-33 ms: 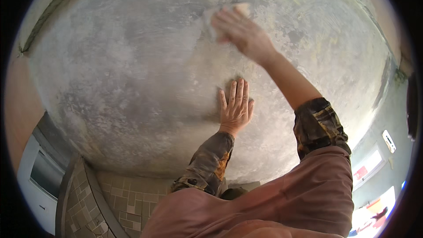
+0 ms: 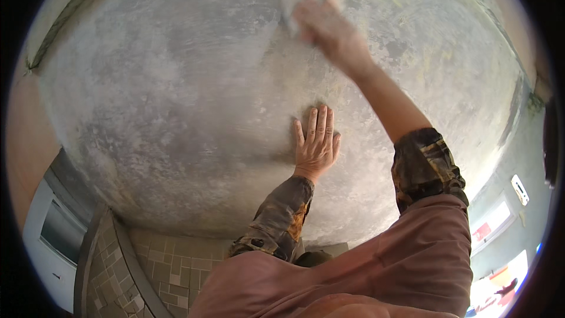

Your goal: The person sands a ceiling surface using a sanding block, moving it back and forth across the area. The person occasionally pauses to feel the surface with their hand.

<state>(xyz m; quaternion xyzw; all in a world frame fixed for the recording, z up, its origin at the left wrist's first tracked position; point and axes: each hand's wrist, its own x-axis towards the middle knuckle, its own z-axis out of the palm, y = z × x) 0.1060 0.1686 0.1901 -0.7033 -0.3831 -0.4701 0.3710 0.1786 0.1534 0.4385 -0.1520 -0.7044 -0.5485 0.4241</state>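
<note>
A large grey, mottled plaster wall [image 2: 176, 94] fills most of the view. My left hand [image 2: 316, 147] lies flat on it with the fingers spread, holding nothing. Higher up and to the right of it, my right hand [image 2: 331, 32] presses a pale flat piece [image 2: 288, 9] against the wall. Motion smears that hand and the piece, so the exact kind of the piece cannot be made out. Its light edges show beyond the fingertips. Patterned dark cuffs cover both forearms below the wrists.
At the lower left are a tiled floor [image 2: 170, 271], a dark curb [image 2: 132, 259] and a white door panel [image 2: 50, 247]. Toward the right edge, a side wall carries a small white fixture [image 2: 519, 189], with a bright window [image 2: 494, 224] below it.
My right hand has shifted slightly up and to the right with the pale flat piece. My left hand stays at nearly the same spot on the wall.
</note>
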